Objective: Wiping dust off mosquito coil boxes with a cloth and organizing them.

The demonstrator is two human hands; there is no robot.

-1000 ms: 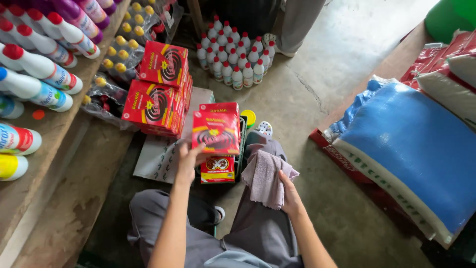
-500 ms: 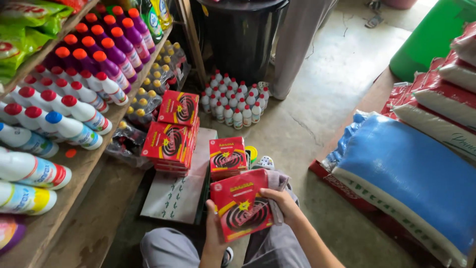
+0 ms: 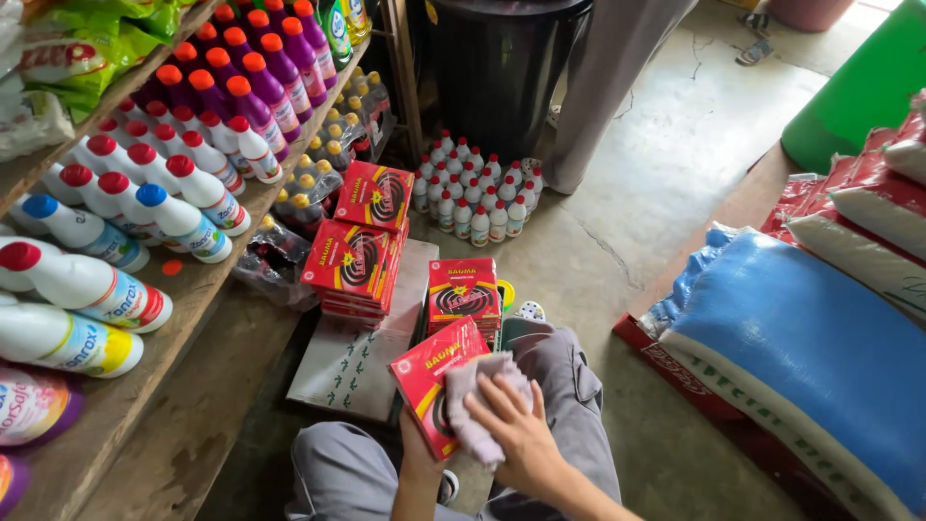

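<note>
At the bottom centre of the frame, the right hand (image 3: 518, 431) presses a grey cloth (image 3: 475, 405) flat against the face of a red box (image 3: 434, 386), fingers spread over the cloth rather than curled around it. The left hand (image 3: 413, 446) is mostly hidden behind the box — only its wrist and a bit of palm show at the lower edge, and it appears to grip the box from beneath, holding it tilted above the person's grey trousers (image 3: 559, 386).

Just above the held box, a short stack of like boxes (image 3: 464, 297) stands on the floor, and to its left two taller stacks (image 3: 359, 253) rest on a flat sheet of cardboard (image 3: 347, 371). Further up, a cluster of small white bottles (image 3: 475, 188) with red caps stands on the concrete floor (image 3: 666, 164) beside a black bin (image 3: 497, 68).

Along the left side runs a wooden shelf (image 3: 145, 415) — white bottles with red and blue caps lie on it, and purple bottles (image 3: 253, 72) with orange caps stand toward the upper left. At the right edge, a blue sack (image 3: 820, 338) lies over other sacks, with a green drum (image 3: 863, 87) in the upper right corner.
</note>
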